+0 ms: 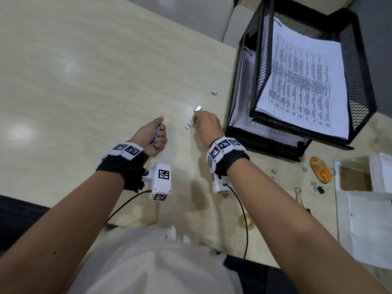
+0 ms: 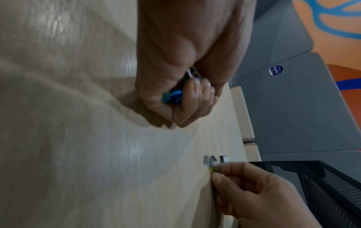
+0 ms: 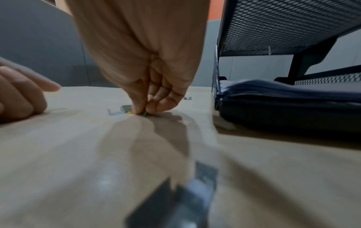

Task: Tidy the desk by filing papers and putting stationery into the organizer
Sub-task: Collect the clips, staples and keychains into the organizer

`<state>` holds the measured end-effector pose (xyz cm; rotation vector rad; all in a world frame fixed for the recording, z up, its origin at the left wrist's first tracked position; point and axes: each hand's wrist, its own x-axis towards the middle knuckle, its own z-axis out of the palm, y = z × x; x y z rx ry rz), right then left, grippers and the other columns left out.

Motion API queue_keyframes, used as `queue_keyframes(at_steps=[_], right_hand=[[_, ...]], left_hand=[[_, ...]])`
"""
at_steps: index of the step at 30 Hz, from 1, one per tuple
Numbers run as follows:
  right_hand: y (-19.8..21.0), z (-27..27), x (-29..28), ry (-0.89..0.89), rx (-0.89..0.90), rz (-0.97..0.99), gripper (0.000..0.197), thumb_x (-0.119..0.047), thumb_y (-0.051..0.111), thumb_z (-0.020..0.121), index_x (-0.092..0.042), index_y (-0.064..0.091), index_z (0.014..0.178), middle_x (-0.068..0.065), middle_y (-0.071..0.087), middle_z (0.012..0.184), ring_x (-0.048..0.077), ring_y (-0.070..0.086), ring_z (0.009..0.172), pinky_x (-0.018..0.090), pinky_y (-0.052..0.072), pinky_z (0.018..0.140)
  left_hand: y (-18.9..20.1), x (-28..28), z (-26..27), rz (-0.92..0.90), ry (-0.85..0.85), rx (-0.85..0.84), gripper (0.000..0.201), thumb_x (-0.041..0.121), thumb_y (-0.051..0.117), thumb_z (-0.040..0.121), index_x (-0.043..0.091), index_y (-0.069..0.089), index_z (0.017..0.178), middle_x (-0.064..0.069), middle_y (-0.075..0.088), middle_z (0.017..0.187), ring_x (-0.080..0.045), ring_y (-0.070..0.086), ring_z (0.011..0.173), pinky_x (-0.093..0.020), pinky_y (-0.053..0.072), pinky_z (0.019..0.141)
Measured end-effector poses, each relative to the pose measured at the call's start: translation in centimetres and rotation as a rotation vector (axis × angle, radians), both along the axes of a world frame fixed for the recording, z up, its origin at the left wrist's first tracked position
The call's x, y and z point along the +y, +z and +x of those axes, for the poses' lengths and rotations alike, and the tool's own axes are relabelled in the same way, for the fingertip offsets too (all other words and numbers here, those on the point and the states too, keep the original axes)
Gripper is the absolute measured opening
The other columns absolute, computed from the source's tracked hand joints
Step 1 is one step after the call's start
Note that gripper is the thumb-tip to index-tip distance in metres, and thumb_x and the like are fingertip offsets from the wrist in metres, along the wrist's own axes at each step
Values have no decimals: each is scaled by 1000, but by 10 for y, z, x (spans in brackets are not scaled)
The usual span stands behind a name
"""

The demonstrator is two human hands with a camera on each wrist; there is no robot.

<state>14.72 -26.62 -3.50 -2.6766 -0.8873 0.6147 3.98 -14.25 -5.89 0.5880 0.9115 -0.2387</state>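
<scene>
My left hand (image 1: 156, 135) rests on the desk as a fist and grips a bunch of coloured paper clips (image 2: 173, 94), blue and green ones showing. My right hand (image 1: 196, 122) reaches down to the desktop, and its thumb and fingertips (image 3: 143, 109) pinch a small yellow-green paper clip (image 2: 212, 171) that still touches the desk. Short silver staple strips (image 1: 198, 108) lie right beside those fingertips, with one more (image 1: 214, 92) farther back. The black mesh paper tray organizer (image 1: 358, 60) stands to the right with printed sheets (image 1: 303, 81) in both tiers.
On the desk at the right lie a binder clip (image 1: 299, 193), an orange patterned object (image 1: 320, 169), scattered small staple pieces (image 1: 273, 170) and an open white box (image 1: 360, 177). The desk's far edge meets grey chairs (image 2: 293, 108).
</scene>
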Motion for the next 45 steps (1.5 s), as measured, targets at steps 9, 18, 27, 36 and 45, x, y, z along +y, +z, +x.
queue_keyframes(at_steps=[9, 18, 27, 36, 45], right_hand=[[9, -34, -31, 32, -61, -141, 18, -5, 46, 93, 0, 53, 110, 17, 53, 120, 33, 51, 112, 39, 44, 82], [27, -57, -117, -462, 218, 387, 28, 4, 44, 82, -8, 60, 102, 9, 58, 96, 33, 60, 94, 45, 53, 80], [71, -27, -293, -806, 136, 612, 17, 0, 53, 88, -2, 66, 100, -7, 56, 76, 13, 52, 79, 20, 44, 71], [48, -38, -388, -1056, 309, 722, 15, 6, 53, 87, -2, 64, 93, -2, 49, 62, 5, 46, 53, 14, 39, 53], [34, -36, -416, -1120, 474, 735, 24, 6, 49, 87, -16, 57, 81, 2, 53, 69, 13, 48, 55, 23, 41, 52]], left_hand=[[0, -26, 2, -2, -63, 23, 45, 44, 35, 97, 20, 32, 58, 6, 29, 31, -6, 27, 23, -11, 17, 25], [20, -96, 27, 69, -154, -4, 44, 39, 33, 98, 20, 32, 59, 6, 29, 31, -5, 27, 24, -11, 19, 25], [66, -272, 81, 88, -484, -191, 37, 31, 32, 100, 16, 40, 68, 6, 37, 31, -2, 33, 24, -10, 24, 25], [63, -382, 85, 276, -847, -284, 23, 23, 46, 97, 17, 44, 75, 10, 31, 36, -2, 24, 26, -9, 18, 27], [47, -407, 95, 590, -757, -276, 29, 11, 55, 91, 15, 51, 63, 8, 31, 39, -3, 23, 27, -9, 18, 31]])
